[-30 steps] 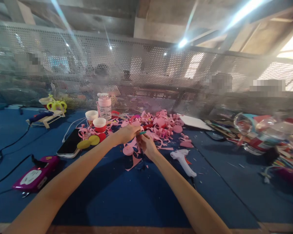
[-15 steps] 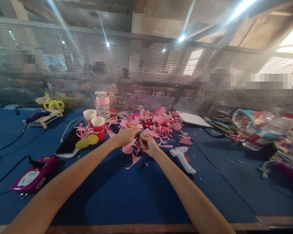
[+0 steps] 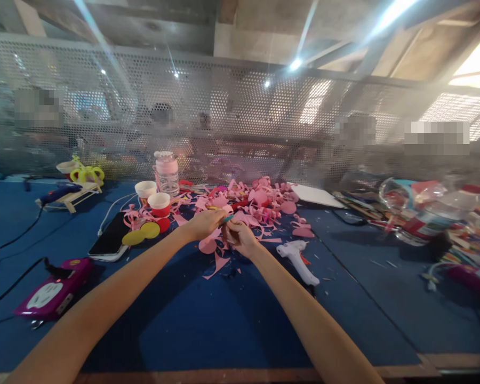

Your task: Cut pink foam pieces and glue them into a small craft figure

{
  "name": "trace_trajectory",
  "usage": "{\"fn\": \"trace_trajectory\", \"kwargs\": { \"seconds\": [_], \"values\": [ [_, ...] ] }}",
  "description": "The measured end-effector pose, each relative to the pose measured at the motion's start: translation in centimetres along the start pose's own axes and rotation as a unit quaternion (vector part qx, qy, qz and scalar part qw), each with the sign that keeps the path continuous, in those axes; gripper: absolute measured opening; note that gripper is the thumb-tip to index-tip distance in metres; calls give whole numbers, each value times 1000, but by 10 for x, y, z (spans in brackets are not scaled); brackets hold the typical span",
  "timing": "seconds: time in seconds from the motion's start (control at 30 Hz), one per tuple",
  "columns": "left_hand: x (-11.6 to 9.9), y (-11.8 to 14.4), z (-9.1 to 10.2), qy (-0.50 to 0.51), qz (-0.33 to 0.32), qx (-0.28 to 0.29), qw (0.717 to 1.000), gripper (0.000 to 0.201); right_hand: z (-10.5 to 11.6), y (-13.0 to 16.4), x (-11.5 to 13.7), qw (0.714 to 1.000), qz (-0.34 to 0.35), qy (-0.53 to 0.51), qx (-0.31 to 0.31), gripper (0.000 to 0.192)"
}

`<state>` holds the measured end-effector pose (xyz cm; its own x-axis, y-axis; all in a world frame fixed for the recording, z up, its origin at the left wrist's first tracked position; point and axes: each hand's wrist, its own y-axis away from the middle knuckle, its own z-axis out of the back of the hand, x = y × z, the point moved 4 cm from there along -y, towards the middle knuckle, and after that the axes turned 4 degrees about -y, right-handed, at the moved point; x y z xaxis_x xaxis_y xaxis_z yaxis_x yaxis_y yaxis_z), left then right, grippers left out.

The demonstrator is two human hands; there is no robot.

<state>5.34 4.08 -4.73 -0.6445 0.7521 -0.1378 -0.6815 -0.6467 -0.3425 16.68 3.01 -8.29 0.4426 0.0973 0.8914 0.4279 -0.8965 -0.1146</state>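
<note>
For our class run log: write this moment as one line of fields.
left hand: pinching small teal-tipped piece | right hand: meeting it, fingers closed | under hands: pink paper scraps | right of hands: white glue gun | surface: blue table

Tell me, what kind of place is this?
Probably a craft workshop or small handicraft workbench. A heap of pink paper cuttings lies on the blue-covered table, a white glue gun rests beside the right hand, and a perforated metal screen fences the bench from other workstations.

White glue gun (image 3: 297,260), phone (image 3: 109,241), paper cups (image 3: 152,195), pink jar (image 3: 167,172), magenta device (image 3: 51,295)
</note>
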Motion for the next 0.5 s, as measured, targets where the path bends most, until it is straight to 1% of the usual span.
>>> {"fn": "trace_trajectory", "kwargs": {
  "seconds": [0.1, 0.2, 0.27, 0.33, 0.4, 0.43, 0.47, 0.5],
  "values": [
    [0, 0, 0, -19, -1, 1, 1000, 19, -1, 0, 2, 1000, -7, 19, 12, 36],
    [-4, -2, 2, -34, 0, 3, 999, 21, -1, 0, 6, 998, -11, 58, 11, 39],
    [-7, -4, 5, -45, 7, 9, 999, 23, -1, 0, 10, 995, -8, 101, -4, 40],
    [-11, -5, 8, -59, 16, 17, 998, 25, -1, 0, 15, 986, -2, 161, -32, 40],
    [-12, -5, 12, -67, 29, 21, 997, 26, 2, -2, 23, 968, 0, 240, -72, 40],
    [-11, -5, 14, -66, 33, 18, 997, 27, 5, -3, 30, 953, 0, 288, -97, 39],
    [-9, -4, 18, -64, 39, 10, 997, 28, 9, -4, 39, 932, -1, 339, -126, 38],
    [-5, -3, 22, -63, 48, -2, 997, 30, 16, -6, 50, 904, -1, 395, -161, 37]
  ]
}}
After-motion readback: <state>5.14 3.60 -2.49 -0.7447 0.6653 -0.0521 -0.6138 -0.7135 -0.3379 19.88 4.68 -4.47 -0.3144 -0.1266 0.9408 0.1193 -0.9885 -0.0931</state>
